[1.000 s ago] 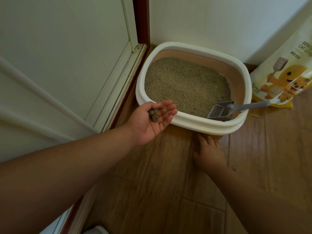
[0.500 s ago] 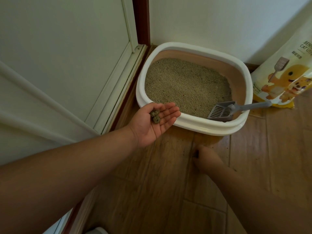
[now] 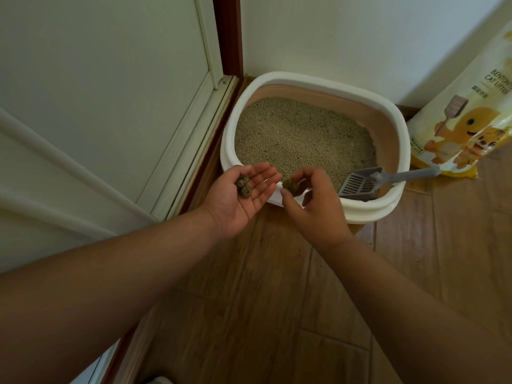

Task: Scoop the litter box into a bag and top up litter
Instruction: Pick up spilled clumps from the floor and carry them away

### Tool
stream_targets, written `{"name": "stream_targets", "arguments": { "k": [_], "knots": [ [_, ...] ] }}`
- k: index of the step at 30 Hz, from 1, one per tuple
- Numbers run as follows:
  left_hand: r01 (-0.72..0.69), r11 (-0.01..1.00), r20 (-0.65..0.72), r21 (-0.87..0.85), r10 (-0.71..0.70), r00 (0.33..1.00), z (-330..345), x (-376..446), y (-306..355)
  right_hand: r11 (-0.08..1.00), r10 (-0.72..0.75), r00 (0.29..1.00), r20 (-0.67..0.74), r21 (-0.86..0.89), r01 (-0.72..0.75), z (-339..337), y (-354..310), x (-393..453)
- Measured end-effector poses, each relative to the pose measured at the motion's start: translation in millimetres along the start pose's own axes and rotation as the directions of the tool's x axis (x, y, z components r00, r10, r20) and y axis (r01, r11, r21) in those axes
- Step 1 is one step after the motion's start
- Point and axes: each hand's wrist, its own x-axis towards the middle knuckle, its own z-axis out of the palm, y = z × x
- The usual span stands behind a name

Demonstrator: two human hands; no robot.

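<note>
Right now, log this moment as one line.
left hand: palm up, clumps resting | right hand: pinching clump | scoop: in litter box

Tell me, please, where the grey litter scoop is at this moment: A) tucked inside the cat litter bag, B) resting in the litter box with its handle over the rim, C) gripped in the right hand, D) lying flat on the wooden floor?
B: the grey litter scoop sits head-down in the litter box, its handle lying across the rim, while the right hand pinches a litter clump instead.
</note>
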Motion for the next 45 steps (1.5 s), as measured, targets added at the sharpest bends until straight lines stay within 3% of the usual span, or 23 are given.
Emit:
{"name": "stream_targets", "arguments": {
  "k": [8, 11, 13, 17, 24, 29, 31, 34, 38, 41, 45],
  "knots": [
    [0.092, 0.993, 0.043, 0.074, -0.096, 0.994, 4, -7, 0, 0.982, -0.176, 0.967, 0.182, -0.034, 0.186, 7, -30, 11],
    [0.114, 0.990, 0.047, 0.083, -0.118, 0.992, 5, -6, 4, 0.954, -0.215, 0.943, 0.255, -0.150, 0.258, 11, -29, 9],
    [0.125, 0.988, 0.036, 0.087, -0.129, 0.991, 5, -6, 6, 0.910, -0.283, 0.923, 0.261, -0.232, 0.344, 13, -28, 10],
    [0.150, 0.987, 0.052, 0.058, -0.153, 0.987, 3, -9, 4, 0.894, -0.357, 0.902, 0.244, -0.190, 0.406, 7, -26, 18],
    [0.110, 0.994, 0.024, 0.007, -0.110, 0.994, 8, -10, 2, 0.995, -0.084, 0.993, 0.087, 0.060, 0.079, -45, -25, 38],
    [0.121, 0.992, 0.029, -0.025, -0.120, 0.992, 8, -11, 4, 0.966, 0.132, 0.983, 0.125, 0.208, -0.156, -55, -2, 19],
    [0.121, 0.992, 0.027, -0.027, -0.121, 0.992, 9, -11, 4, 0.972, 0.202, 0.972, 0.123, 0.099, -0.214, -42, 16, -6],
    [0.127, 0.992, 0.027, -0.023, -0.126, 0.992, 9, -10, 3, 0.936, 0.307, 0.936, 0.171, -0.229, -0.265, -20, 52, -48],
    [0.133, 0.991, 0.032, -0.019, -0.132, 0.991, 10, -11, 3, 0.692, 0.607, 0.751, 0.258, -0.637, -0.340, -14, 81, -74],
    [0.131, 0.991, 0.032, -0.024, -0.130, 0.991, 10, -11, 4, 0.616, 0.697, 0.679, 0.230, -0.677, -0.403, -18, 87, -80],
    [0.132, 0.991, 0.032, -0.022, -0.131, 0.991, 11, -11, 4, 0.630, 0.696, 0.678, 0.235, -0.652, -0.421, -21, 93, -85]
  ]
}}
